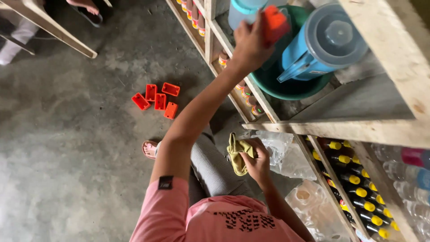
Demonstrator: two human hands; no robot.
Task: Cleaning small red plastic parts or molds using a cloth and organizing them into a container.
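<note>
My left hand (248, 45) is raised to the wooden shelf (358, 127) and grips a small orange plastic box (274, 24). It holds the box just above the rim of a green basin (291, 87), next to a blue pitcher with a clear lid (313, 49). My right hand (257, 163) is low, near my knee, closed around a crumpled yellow-green cloth (237, 152). Several more orange boxes (156, 98) lie together on the concrete floor to the left.
Dark bottles with yellow caps (358, 188) fill a lower shelf at the right, with clear plastic bottles (403, 179) beside them. Clear plastic bags and containers (304, 201) lie on the floor. A wooden beam (49, 29) and another person's sandalled foot (85, 9) are at the top left.
</note>
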